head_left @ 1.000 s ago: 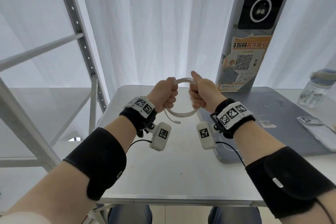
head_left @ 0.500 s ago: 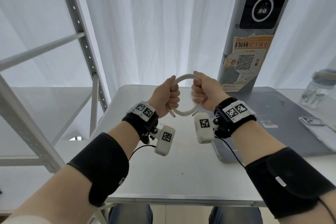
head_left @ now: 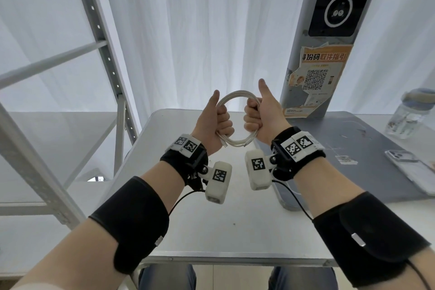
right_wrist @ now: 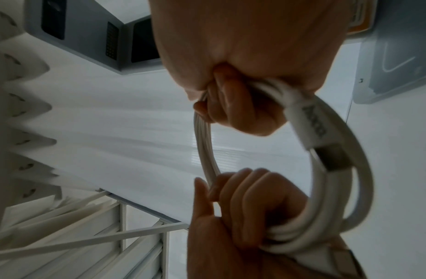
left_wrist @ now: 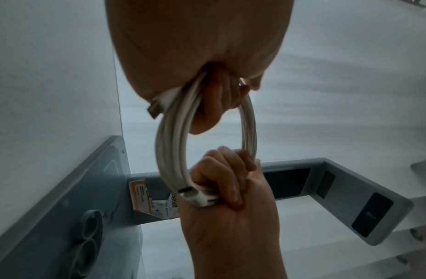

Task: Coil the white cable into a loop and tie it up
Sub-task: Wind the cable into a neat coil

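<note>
The white cable (head_left: 235, 94) is wound into a round coil of several turns and held upright above the table. My left hand (head_left: 220, 122) grips the coil's left side in a fist, thumb pointing up. My right hand (head_left: 255, 120) grips the right side the same way. In the left wrist view the cable (left_wrist: 173, 143) runs from my left hand (left_wrist: 200, 47) to my right hand (left_wrist: 231, 188), with a metal plug (left_wrist: 154, 110) sticking out by the left palm. The right wrist view shows the cable (right_wrist: 360, 179), the other plug (right_wrist: 331, 158), my right hand (right_wrist: 243, 47) and my left hand (right_wrist: 250, 207).
A white table (head_left: 223, 219) lies below the hands. A grey kiosk (head_left: 329, 30) with an orange poster stands on a grey mat (head_left: 341, 148) at the right. A water bottle (head_left: 409, 115) and a phone (head_left: 414, 172) lie far right. A metal shelf frame (head_left: 106, 54) rises at the left.
Both hands have lifted the coil higher and turned it upright, so the loop now looks round. Both thumbs have straightened upward. The loose plug end no longer dangles below.
</note>
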Available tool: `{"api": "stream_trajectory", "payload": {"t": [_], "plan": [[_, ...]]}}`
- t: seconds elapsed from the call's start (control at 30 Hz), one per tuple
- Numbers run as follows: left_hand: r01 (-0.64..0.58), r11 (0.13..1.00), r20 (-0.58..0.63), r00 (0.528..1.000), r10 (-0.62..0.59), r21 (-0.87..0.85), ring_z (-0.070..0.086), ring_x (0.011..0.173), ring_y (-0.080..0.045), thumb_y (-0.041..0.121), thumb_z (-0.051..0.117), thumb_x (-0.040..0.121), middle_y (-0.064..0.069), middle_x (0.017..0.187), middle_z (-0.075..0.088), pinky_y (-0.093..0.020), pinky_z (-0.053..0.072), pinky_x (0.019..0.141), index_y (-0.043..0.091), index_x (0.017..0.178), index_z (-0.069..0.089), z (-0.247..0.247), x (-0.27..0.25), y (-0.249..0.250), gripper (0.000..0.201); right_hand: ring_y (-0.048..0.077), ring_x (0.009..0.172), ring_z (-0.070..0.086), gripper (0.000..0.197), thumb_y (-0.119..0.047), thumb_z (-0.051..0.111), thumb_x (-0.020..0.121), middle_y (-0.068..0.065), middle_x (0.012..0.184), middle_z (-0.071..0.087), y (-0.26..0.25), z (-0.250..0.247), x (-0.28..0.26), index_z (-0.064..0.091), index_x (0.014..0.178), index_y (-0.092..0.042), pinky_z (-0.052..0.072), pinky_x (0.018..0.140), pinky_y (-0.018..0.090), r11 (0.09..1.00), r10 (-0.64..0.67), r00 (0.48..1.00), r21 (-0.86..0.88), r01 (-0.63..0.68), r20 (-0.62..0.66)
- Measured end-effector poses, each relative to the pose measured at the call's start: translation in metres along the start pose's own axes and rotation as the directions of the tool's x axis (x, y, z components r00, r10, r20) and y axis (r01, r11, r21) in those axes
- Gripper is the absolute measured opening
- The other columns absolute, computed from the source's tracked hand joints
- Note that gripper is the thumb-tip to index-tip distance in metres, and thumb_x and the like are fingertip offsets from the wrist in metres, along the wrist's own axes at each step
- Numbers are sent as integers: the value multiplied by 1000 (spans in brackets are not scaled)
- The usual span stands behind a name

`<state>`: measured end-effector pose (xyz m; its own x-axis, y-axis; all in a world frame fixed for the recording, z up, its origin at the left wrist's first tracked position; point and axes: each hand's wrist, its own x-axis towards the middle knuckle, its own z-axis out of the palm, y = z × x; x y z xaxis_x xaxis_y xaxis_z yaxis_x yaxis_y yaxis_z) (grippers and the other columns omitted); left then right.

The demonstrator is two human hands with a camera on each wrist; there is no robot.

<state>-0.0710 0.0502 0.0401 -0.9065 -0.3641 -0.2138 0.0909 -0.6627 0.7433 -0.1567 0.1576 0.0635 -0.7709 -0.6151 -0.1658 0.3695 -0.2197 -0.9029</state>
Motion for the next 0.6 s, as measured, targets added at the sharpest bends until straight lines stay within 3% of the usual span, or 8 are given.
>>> {"api": "stream_trajectory", "payload": {"t": [0.13,0.27,0.37,0.47,0.53,0.6], "plan": [[-48,999,20,999,48,-13,18,47,-10,44,67,91,6,58,17,-20,26,44,22,59,33,-3,0,-7,52,12,39,14,64,-72,54,89,-4,50,19,3,0,1,36,55,-21,15,36,21,998,-49,999,45,50,-4],[-32,989,46,998,39,-146,25,49,-12,61,60,86,5,57,20,-23,38,51,22,58,26,-4,2,-16,59,12,40,13,62,-68,61,88,-3,50,19,5,-1,3,33,57,-22,15,36,22,989,-84,996,119,83,-1],[21,983,79,997,-6,-185,35,52,-13,67,53,86,5,57,28,-27,46,64,20,53,33,-9,6,-18,60,12,39,14,62,-64,62,90,-3,50,18,8,-6,5,31,58,-22,15,37,21,986,-101,995,131,101,-5],[45,995,93,995,-37,-90,55,66,-16,69,61,75,3,65,46,-47,48,95,19,62,42,-14,10,-19,56,13,41,15,61,-59,66,90,-2,50,18,15,-11,8,29,58,-22,14,43,24,981,-145,989,123,147,-25],[45,998,100,994,-41,-38,62,74,-19,67,66,74,0,74,53,-60,45,99,17,70,43,-17,12,-21,55,15,42,18,61,-56,69,89,-1,49,19,20,-14,11,31,55,-22,20,42,23,980,-166,985,99,170,-55],[58,998,109,993,-56,-23,63,76,-21,61,70,76,-2,76,55,-66,48,91,15,74,43,-19,14,-24,53,16,41,24,60,-54,70,89,-1,48,23,24,-17,15,35,53,-22,31,41,24,982,-178,980,41,183,-89]]}}
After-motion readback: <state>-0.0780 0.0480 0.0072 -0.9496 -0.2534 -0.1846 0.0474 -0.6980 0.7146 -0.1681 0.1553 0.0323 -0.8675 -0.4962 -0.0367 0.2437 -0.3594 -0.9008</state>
